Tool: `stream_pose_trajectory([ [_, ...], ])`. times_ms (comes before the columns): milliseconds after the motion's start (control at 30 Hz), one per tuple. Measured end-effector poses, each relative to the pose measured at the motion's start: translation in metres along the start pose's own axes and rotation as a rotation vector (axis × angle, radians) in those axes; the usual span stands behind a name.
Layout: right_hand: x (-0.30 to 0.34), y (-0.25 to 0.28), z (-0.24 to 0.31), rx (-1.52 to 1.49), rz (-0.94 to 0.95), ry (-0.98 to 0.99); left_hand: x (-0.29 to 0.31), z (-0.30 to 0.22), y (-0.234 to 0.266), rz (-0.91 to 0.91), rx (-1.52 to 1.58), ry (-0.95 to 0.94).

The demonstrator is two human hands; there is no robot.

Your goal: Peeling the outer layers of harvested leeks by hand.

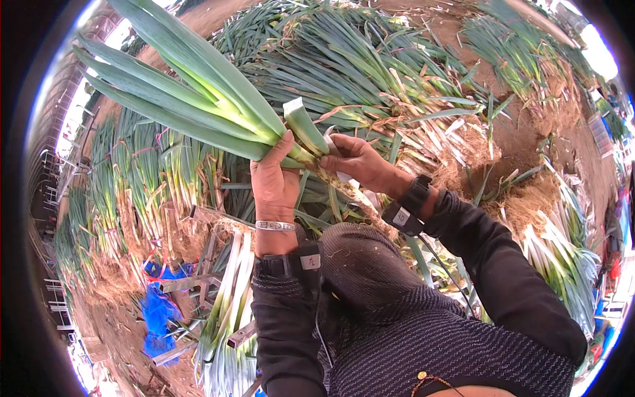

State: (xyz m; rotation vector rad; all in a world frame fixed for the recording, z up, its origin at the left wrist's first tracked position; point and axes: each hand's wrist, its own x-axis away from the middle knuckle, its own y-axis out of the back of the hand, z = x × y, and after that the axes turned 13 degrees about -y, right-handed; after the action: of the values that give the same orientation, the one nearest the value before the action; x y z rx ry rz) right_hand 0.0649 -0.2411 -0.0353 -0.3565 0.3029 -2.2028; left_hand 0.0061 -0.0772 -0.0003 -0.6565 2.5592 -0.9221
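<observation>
Left hand (274, 182) is wrapped about the neck of the leek (254, 114), fingers curled just below where its leaves fan out toward 10 o'clock; right hand (360, 162) pinches with thumb and forefinger at the foot of a short leaf (304, 124), though something white at those fingertips is too small for me to name. From my distant seat I find the leek near the centre of my view, slanting from 10 o'clock to 5 o'clock, its lower end partly lost to me near the dark wrist unit (405, 210). I judge it light but leaf-heavy, firm along the pale stem and springy in the leaves, which would likely crease or split if squeezed. Damp layers may prove slick, so I favour the neck for the main hold and a light pinch for single leaves. As for room, 11 o'clock looks freest to me; heaped leeks (357, 73) crowd the space toward 1 o'clock, the clothed knee (357, 261) sits close at 5, a wooden bar (184, 283) juts out between 7 and 8, and standing bundles (142, 175) at 9 would catch a low sweep of the tips.
</observation>
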Motion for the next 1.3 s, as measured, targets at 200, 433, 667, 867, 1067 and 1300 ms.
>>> stream_pose_trajectory([
  [200, 0.006, 0.018, -0.003, 0.324, -0.015, 0.164, -0.005, -0.014, 0.002, 0.058, 0.013, -0.051],
  [433, 0.045, 0.04, -0.009, 0.245, 0.01, 0.057, -0.011, -0.032, 0.01, 0.133, 0.119, -0.088],
  [667, 0.098, 0.086, -0.071, 0.841, -0.093, 0.067, -0.02, -0.063, 0.034, 0.125, 0.138, -0.2],
  [867, 0.179, 0.198, -0.197, 1.741, -0.071, -0.503, -0.024, -0.076, 0.044, 0.115, 0.203, -0.268],
  [1067, 0.123, 0.173, -0.138, 1.332, -0.322, -0.204, -0.024, -0.065, 0.043, -0.062, -0.003, -0.275],
  [1300, 0.006, 0.003, 0.009, 1.06, -0.339, 0.323, -0.012, -0.009, 0.002, -0.12, -0.256, -0.227],
])
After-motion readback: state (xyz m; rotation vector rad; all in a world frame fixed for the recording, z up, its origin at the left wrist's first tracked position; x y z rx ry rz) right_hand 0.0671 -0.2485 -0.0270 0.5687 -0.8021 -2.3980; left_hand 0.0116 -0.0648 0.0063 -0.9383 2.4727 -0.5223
